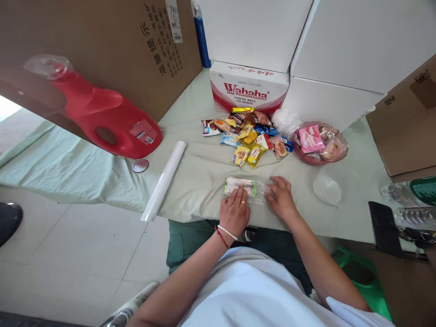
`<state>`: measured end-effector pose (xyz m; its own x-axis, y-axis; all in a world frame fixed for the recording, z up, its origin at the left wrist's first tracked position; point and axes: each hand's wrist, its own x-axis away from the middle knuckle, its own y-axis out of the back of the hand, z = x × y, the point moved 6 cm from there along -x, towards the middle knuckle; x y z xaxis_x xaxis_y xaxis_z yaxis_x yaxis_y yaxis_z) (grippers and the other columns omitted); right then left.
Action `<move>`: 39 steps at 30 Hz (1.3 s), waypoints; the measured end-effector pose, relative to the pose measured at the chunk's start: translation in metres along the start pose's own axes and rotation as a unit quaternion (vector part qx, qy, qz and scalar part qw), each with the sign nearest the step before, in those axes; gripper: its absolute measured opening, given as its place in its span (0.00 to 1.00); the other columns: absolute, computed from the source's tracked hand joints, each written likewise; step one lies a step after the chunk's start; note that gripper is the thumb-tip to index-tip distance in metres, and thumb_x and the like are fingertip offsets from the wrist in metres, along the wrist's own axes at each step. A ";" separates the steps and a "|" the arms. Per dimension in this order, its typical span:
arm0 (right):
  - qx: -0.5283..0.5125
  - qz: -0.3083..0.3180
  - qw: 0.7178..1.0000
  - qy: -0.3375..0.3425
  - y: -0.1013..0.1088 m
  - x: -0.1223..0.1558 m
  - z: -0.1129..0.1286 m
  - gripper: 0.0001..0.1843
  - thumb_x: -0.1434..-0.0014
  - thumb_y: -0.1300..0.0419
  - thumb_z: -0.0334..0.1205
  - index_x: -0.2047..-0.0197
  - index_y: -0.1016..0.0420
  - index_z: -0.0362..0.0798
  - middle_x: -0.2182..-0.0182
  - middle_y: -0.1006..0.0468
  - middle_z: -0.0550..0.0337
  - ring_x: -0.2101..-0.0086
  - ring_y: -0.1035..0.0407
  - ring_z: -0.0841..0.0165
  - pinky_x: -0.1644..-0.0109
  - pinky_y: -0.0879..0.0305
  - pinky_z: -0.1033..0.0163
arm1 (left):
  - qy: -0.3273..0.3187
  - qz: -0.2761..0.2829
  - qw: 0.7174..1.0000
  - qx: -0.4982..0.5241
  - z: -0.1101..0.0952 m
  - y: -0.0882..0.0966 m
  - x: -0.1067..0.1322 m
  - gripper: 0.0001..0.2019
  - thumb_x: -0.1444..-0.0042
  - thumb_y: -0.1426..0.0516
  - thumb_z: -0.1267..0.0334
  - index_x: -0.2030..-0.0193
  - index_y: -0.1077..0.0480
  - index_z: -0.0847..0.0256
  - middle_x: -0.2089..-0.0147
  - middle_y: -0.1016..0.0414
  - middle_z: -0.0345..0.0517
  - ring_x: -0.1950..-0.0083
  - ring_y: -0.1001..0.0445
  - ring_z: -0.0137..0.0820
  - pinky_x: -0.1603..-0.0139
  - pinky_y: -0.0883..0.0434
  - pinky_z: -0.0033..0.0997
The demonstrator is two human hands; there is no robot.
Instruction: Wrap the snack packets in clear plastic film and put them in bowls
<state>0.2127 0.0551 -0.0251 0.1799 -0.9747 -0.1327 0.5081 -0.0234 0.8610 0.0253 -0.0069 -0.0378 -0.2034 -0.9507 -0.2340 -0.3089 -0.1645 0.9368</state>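
A small snack packet [235, 186] with green ends lies near the front edge of the cloth, inside or under clear plastic film [261, 193]. My left hand [235, 210] rests on it with fingers stretched out, pressing it from above. Beside it, my right hand [282, 200] has its curved fingertips at the film's right end and seems to pinch it; the thumb's grip is hard to make out. Just beyond my hands is a loose pile of wrapped snacks [250, 136]. A pink-tinted bowl [308, 159] holds more packets, among them a pink one [311, 138].
A roll of plastic film [164, 181] lies to the left, near a round lid [140, 165] and a large red jug [112, 120]. A Wahaha carton [250, 91] stands behind. To the right are a clear plastic container [327, 190], a phone [384, 229] and bottles [412, 218].
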 end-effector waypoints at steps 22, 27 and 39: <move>0.188 0.152 0.961 0.132 -0.061 -0.023 0.125 0.16 0.28 0.51 0.31 0.42 0.29 0.44 0.50 0.26 0.46 0.50 0.32 0.56 0.49 0.32 0.55 | 0.006 -0.116 0.907 0.404 0.078 0.027 0.015 0.16 0.45 0.50 0.75 0.60 0.23 0.57 0.53 0.16 0.47 0.45 0.19 0.36 0.38 0.23 0.45; 0.186 0.138 0.962 0.148 -0.056 -0.015 0.133 0.30 0.31 0.40 0.51 0.34 0.35 0.38 0.46 0.27 0.40 0.48 0.35 0.51 0.47 0.32 0.49 | 0.238 -0.137 0.911 0.308 0.115 0.025 0.007 0.13 0.43 0.48 0.67 0.56 0.24 0.60 0.54 0.18 0.51 0.49 0.20 0.40 0.42 0.24 0.46; 0.177 0.099 0.975 0.094 -0.075 -0.028 0.137 0.12 0.26 0.49 0.41 0.47 0.30 0.45 0.54 0.28 0.47 0.52 0.33 0.54 0.54 0.31 0.52 | 0.287 0.051 0.904 0.312 0.084 0.033 -0.028 0.16 0.43 0.46 0.54 0.53 0.26 0.58 0.61 0.18 0.47 0.62 0.21 0.37 0.55 0.26 0.37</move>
<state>0.0538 0.0540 -0.0187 0.4123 -0.9110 -0.0058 0.1310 0.0530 0.9900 -0.0573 0.0362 -0.0221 0.2000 -0.9620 0.1857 -0.8161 -0.0587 0.5750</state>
